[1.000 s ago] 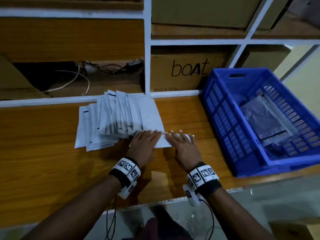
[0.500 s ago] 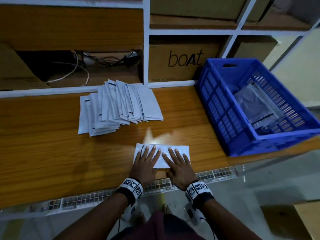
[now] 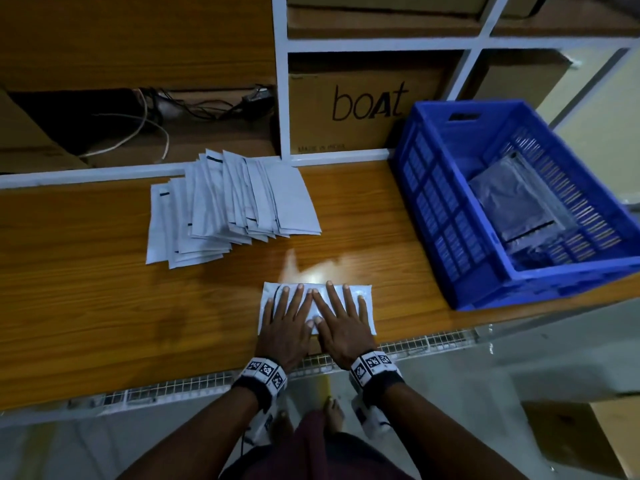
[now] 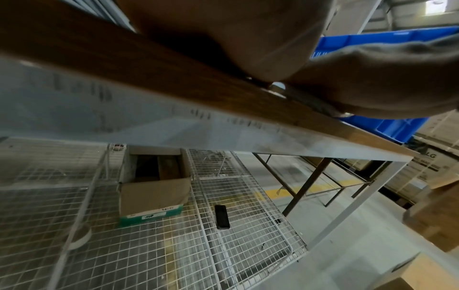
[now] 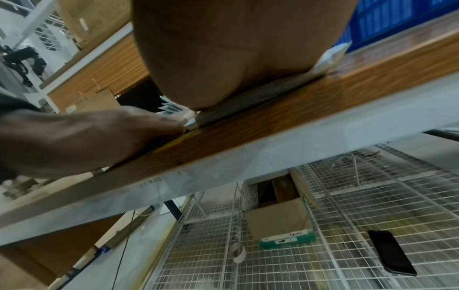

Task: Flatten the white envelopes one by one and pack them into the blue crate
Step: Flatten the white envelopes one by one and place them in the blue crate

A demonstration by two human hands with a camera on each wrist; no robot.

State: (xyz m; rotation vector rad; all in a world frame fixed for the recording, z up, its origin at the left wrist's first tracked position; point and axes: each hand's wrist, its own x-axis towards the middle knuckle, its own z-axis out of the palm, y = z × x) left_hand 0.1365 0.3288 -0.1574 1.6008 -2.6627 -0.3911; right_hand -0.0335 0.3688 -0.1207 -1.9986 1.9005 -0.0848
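One white envelope (image 3: 365,299) lies near the front edge of the wooden shelf (image 3: 86,306). My left hand (image 3: 285,320) and right hand (image 3: 341,318) lie side by side on it, palms down, fingers straight and spread, pressing it flat. In the right wrist view the envelope's corner (image 5: 332,55) sticks out from under my palm. A fanned pile of white envelopes (image 3: 228,206) sits further back to the left. The blue crate (image 3: 450,209) stands at the right end of the shelf, with grey packed envelopes (image 3: 512,202) lying inside it.
A cardboard box marked "boat" (image 3: 367,105) stands behind the shelf, with cables (image 3: 156,123) in the recess to the left. Below the shelf are wire mesh racks (image 4: 236,245), an open carton (image 4: 154,192) and a black phone (image 5: 391,253).
Both hands have drawn the single envelope from beside the pile to the shelf's front edge, then slid together at its middle. The head view has tilted and pulled back.
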